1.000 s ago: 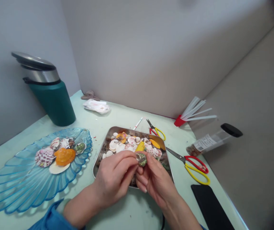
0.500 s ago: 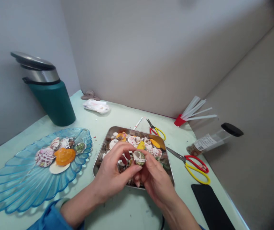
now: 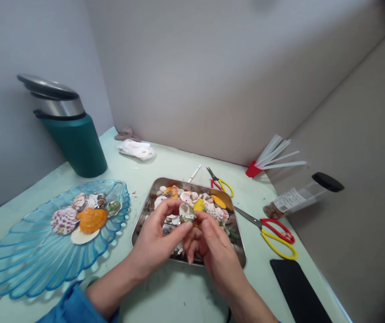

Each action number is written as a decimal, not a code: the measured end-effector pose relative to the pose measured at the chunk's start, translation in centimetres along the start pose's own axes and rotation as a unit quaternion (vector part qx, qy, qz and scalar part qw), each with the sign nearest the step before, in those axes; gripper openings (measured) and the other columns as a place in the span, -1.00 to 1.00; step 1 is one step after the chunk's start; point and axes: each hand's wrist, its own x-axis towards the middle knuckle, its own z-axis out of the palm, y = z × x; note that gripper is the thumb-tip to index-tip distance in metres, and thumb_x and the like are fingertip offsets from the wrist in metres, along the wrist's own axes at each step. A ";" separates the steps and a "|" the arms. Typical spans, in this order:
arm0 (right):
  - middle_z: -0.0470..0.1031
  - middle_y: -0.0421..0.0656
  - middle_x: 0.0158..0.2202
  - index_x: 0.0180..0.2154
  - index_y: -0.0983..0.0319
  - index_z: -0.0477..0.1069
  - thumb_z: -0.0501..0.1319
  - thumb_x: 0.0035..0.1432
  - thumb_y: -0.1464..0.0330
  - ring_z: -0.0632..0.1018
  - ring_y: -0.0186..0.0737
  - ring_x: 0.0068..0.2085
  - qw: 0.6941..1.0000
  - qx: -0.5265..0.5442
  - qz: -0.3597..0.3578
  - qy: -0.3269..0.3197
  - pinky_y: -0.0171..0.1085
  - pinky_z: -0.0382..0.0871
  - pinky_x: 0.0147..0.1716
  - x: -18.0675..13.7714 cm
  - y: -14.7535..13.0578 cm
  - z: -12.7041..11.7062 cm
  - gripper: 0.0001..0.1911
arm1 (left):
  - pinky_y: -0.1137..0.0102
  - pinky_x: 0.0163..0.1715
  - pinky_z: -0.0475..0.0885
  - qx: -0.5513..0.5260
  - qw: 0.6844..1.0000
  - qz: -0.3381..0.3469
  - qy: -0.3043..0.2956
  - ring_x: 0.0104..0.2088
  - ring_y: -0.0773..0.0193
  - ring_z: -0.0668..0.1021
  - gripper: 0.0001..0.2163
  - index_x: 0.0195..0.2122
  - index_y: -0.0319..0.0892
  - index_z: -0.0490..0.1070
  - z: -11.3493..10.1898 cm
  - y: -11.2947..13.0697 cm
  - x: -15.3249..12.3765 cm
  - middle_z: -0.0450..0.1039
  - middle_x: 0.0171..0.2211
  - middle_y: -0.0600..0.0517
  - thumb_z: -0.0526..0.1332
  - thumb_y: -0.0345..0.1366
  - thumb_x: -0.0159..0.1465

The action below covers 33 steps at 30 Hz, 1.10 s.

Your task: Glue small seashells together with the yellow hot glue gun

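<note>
A small greenish snail shell [image 3: 186, 211] with a pale round opening is held up over the metal tray. My left hand [image 3: 160, 233] grips it from the left, between thumb and index finger. From the right, my right hand [image 3: 215, 249] meets the same shell with its fingertips, its other fingers curled underneath. Something shiny glints on the shell, too small to make out. Below, the rectangular tray [image 3: 240, 233] contains many mixed seashells, among them a yellow piece [image 3: 199, 205] and fan-shaped white and brown scallops [image 3: 221, 214]. My hands hide the tray's front middle.
On the left, a blue shell-shaped plate [image 3: 27, 264] bears several seashells. Behind it stands a green bottle [image 3: 81, 143]. To the right lie large scissors [image 3: 261, 226], small scissors [image 3: 219, 183], a black slab [image 3: 296, 287], a clear jar [image 3: 296, 199] and a red cup [image 3: 253, 169] of white sticks.
The snail shell has shifted slightly left and up in my fingers, turning its opening more upward. My right fingers have moved a little away from its front.
</note>
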 end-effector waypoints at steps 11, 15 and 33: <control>0.43 -0.24 -0.38 -0.04 0.15 0.30 0.07 0.31 0.12 0.42 -0.40 -0.51 0.977 -0.197 -0.055 0.054 -0.36 0.33 -0.49 -0.1 -2.1 -0.2 -0.70 | 0.27 -0.01 0.37 -0.093 0.992 -0.087 -0.011 -0.02 0.12 0.49 -0.62 0.07 -0.18 0.33 -0.1 0.2 0.6 0.43 0.04 -0.13 0.23 -0.30 0.21; 0.44 -0.19 -0.17 -0.06 0.08 0.35 0.08 0.32 0.21 0.46 -0.33 -0.35 0.940 -0.321 -0.112 0.038 -0.33 0.39 -0.40 0.7 -3.8 -0.8 -0.80 | 0.28 0.00 0.36 -0.076 0.995 -0.062 -0.016 0.04 0.11 0.45 -0.64 0.03 -0.19 0.40 -0.1 0.3 0.7 0.35 0.11 -0.12 0.24 -0.34 0.19; 0.39 -0.17 -0.01 0.08 0.10 0.27 0.17 0.22 0.51 0.47 -0.29 -0.22 0.844 -0.503 -0.154 -0.105 -0.22 0.38 -0.15 2.1 -6.5 -1.4 -0.59 | 0.38 -0.08 0.40 -0.141 0.985 -0.099 -0.014 -0.12 0.25 0.51 -0.76 -0.09 -0.13 0.42 -0.2 0.0 0.7 0.51 -0.13 0.00 0.28 -0.30 0.20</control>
